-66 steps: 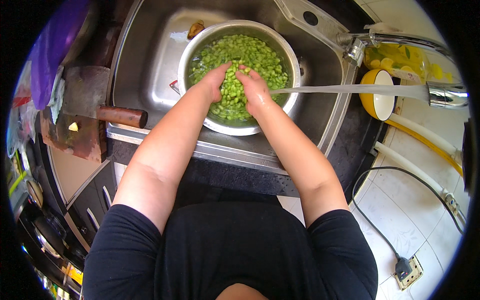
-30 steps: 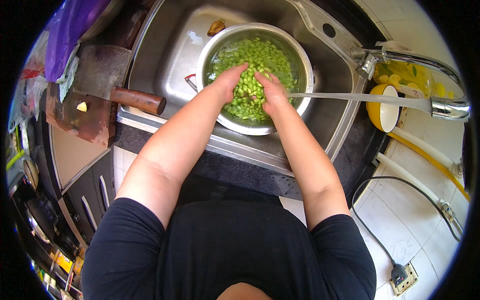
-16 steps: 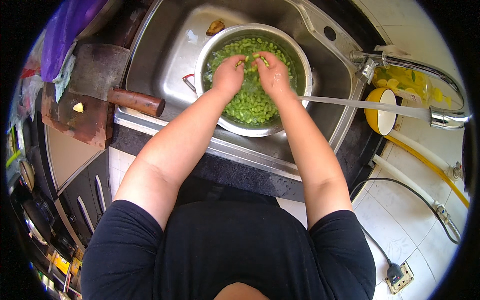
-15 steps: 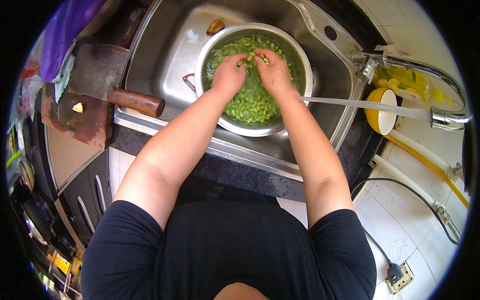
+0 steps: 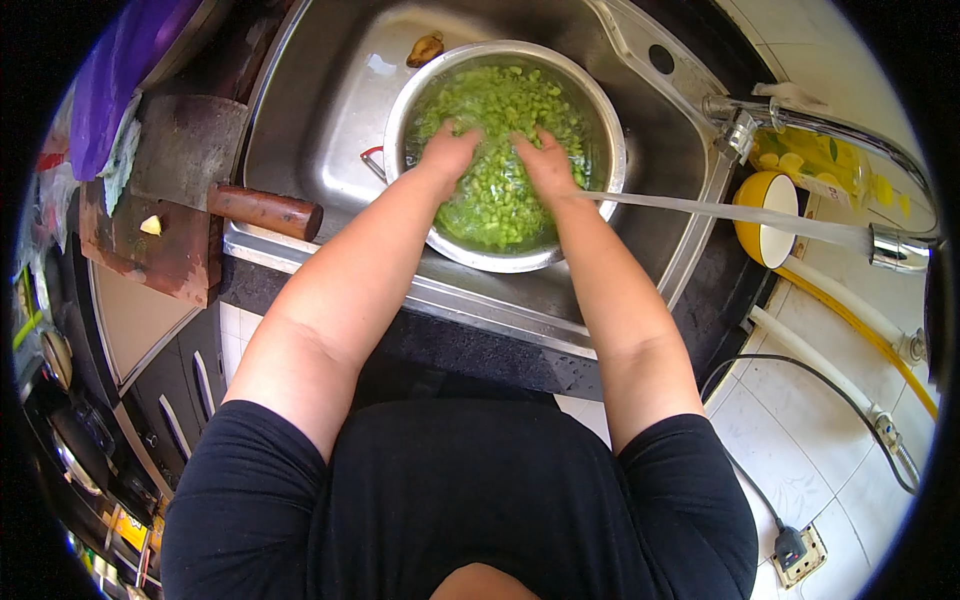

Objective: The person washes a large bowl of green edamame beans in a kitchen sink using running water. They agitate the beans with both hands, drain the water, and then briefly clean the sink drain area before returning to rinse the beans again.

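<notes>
The left hand (image 5: 450,153) and the right hand (image 5: 548,168) dip, apart, into the green beans (image 5: 497,208) in a metal bowl (image 5: 616,150) – whether they grip any, I cannot tell, as their tips blur underwater. The bowl sits near the front edge of the sink (image 5: 330,140). A water stream (image 5: 700,207) crosses the sink's right edge – it ends beside the right wrist.
</notes>
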`<state>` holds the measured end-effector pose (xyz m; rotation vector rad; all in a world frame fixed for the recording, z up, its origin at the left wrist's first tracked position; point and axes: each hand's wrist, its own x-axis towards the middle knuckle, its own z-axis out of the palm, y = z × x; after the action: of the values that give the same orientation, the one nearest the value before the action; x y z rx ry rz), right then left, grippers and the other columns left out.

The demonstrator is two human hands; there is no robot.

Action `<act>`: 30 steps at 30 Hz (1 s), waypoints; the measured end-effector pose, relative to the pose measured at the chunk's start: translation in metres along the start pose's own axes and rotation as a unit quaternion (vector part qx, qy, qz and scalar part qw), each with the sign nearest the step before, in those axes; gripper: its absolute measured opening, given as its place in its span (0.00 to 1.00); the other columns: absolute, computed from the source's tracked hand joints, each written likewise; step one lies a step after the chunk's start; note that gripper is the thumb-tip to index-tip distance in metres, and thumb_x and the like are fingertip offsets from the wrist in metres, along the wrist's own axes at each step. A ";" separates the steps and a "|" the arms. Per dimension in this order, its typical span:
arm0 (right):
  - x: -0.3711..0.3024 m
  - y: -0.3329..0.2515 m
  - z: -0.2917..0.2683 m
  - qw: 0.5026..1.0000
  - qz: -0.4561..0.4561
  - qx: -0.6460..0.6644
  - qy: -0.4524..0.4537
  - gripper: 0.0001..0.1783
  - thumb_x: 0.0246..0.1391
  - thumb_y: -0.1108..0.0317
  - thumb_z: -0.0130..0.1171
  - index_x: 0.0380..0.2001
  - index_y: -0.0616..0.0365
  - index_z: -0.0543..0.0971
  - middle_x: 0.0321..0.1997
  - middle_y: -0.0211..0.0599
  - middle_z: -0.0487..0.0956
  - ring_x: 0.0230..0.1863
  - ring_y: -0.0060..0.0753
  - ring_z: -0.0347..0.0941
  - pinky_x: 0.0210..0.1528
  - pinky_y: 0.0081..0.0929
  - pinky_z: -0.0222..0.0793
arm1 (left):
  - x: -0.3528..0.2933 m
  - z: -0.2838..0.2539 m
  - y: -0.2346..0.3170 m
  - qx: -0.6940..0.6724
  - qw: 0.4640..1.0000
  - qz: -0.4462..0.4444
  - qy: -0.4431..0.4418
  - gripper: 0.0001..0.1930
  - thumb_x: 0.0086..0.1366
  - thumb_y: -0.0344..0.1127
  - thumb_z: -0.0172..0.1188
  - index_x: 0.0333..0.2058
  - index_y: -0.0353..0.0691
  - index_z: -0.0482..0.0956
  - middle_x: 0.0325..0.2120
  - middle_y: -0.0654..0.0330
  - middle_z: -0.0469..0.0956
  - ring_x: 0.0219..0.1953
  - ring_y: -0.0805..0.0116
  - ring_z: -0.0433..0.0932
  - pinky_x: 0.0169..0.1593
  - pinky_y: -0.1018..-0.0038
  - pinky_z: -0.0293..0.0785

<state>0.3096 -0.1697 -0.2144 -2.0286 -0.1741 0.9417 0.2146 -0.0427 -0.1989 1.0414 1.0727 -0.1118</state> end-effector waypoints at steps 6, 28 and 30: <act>-0.040 -0.034 0.011 0.960 0.223 0.148 -0.084 0.46 0.43 0.53 0.60 0.59 0.62 0.49 0.61 0.48 0.53 0.55 0.41 0.60 0.50 0.38 0.61 | -0.006 0.000 0.007 -0.093 0.981 -0.152 -0.079 0.25 0.61 0.49 0.48 0.51 0.39 0.63 0.45 0.53 0.70 0.43 0.61 0.72 0.46 0.63 0.69; -0.112 -0.065 -0.050 0.870 0.097 0.481 -0.037 0.23 0.55 0.64 0.46 0.52 0.65 0.60 0.58 0.48 0.56 0.57 0.46 0.56 0.53 0.42 0.59 | -0.063 0.012 0.030 0.190 0.978 0.053 -0.068 0.27 0.61 0.43 0.45 0.59 0.49 0.53 0.54 0.52 0.61 0.52 0.55 0.62 0.46 0.55 0.64; -0.114 -0.066 -0.057 0.865 0.105 0.485 -0.070 0.24 0.55 0.63 0.46 0.52 0.65 0.60 0.57 0.50 0.57 0.57 0.47 0.56 0.53 0.42 0.59 | -0.069 0.016 0.026 0.199 0.975 0.064 -0.074 0.27 0.62 0.42 0.45 0.59 0.50 0.51 0.54 0.52 0.60 0.51 0.55 0.63 0.46 0.55 0.65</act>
<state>0.2824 -0.2173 -0.0821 -1.0477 0.3917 1.0233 0.2030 -0.0675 -0.1285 1.4371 0.8612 -0.3051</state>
